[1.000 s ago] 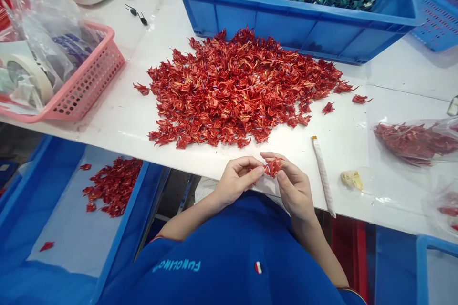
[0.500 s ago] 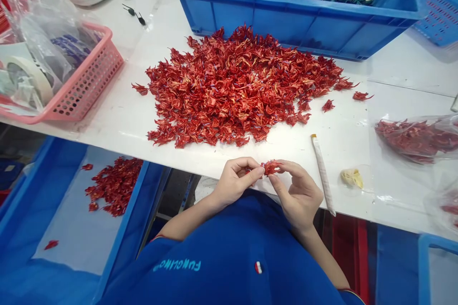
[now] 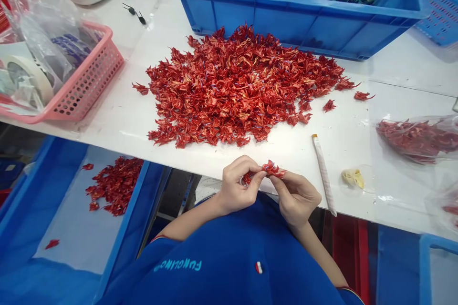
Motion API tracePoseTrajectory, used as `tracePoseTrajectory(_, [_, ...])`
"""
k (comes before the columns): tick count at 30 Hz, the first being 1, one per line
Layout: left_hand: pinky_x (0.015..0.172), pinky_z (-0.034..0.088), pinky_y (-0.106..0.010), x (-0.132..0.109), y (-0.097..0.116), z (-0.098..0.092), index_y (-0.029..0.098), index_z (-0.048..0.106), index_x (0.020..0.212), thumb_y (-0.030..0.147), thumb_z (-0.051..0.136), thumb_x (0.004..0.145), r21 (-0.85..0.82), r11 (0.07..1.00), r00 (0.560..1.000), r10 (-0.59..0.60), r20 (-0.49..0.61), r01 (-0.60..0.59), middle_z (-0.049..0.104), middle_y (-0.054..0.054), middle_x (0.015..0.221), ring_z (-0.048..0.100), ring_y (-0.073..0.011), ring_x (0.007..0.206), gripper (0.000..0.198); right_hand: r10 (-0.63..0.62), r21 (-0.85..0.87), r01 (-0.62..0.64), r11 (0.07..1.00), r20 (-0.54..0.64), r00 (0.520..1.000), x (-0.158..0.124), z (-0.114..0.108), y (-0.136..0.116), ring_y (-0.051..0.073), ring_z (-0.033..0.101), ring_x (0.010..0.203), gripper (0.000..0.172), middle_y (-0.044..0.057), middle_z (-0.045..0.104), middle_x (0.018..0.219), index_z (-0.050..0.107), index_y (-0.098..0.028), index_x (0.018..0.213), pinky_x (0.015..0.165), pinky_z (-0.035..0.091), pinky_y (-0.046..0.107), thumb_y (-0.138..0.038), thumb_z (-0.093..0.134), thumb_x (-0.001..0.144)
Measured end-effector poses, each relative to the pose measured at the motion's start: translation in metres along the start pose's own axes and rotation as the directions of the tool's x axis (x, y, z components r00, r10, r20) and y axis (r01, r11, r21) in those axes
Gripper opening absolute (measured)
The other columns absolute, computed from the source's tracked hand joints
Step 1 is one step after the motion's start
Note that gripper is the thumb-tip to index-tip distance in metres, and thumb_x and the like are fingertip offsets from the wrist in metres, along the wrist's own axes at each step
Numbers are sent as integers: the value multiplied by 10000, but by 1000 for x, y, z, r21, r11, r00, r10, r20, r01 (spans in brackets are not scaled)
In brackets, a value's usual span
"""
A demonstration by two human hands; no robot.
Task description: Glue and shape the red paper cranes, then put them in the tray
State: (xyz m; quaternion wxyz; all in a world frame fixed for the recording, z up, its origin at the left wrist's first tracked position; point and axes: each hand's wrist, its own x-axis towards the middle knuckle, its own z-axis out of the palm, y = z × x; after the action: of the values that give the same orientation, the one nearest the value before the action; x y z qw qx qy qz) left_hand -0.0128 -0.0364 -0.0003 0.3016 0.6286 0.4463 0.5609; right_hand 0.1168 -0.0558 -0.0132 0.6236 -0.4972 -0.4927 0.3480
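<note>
White tabletop (image 3: 293, 147), red piece (image 3: 272, 167) between hands (image 3: 239, 185) (image 3: 297, 198).

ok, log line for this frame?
left grip: pinching red piece | right grip: pinching same piece | red pile: on white table, beyond both grips

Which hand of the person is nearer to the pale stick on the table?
Right. The right hand is just left of the pale stick; the left hand is farther left, beyond the right hand.
</note>
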Motion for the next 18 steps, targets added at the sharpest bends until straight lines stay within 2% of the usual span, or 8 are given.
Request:
tracePoseTrajectory(4, [492,443,-236,0,-2,-1,183,605,746,153,622,849,35,997,997,71,5,-71,609,-13,629,557,-127,552,108,-15,-25,16,1000,54,998,3,-4,-1,234,764,707,94,40,787,829,698,-221,837,656,681,364,-205,766,774])
tracePoseTrajectory(7, [517,476,-241,-2,-8,-2,188,628,785,136,619,849,87,982,986,166,14,-166,648,-29,669,603,-138,584,83,-4,-1,4,1000,77,997,6,-2,-3,229,765,722,227,33,780,817,626,-220,860,636,677,328,-244,811,732])
tracePoseTrajectory(11, [560,505,-259,-3,-14,-4,198,659,844,116,626,845,113,962,969,246,29,-248,683,-39,710,620,-142,595,88,-9,59,7,998,34,999,7,3,-4,211,766,707,370,-36,766,787,503,-250,911,637,675,308,-225,823,726])
tracePoseTrajectory(16, [558,502,-258,-4,-13,-6,194,659,866,91,647,828,102,959,965,263,15,-263,687,-37,716,619,-142,601,111,-31,110,23,994,69,997,5,6,-3,201,765,701,376,-38,785,840,443,-263,913,667,673,325,-191,784,771])
tracePoseTrajectory(18, [553,490,-246,-5,-13,-7,190,656,840,94,643,830,67,975,978,210,6,-210,673,-35,714,611,-135,611,98,-4,103,-5,995,88,996,6,6,-2,190,764,708,353,-37,778,825,469,-260,912,660,666,300,-212,788,770])
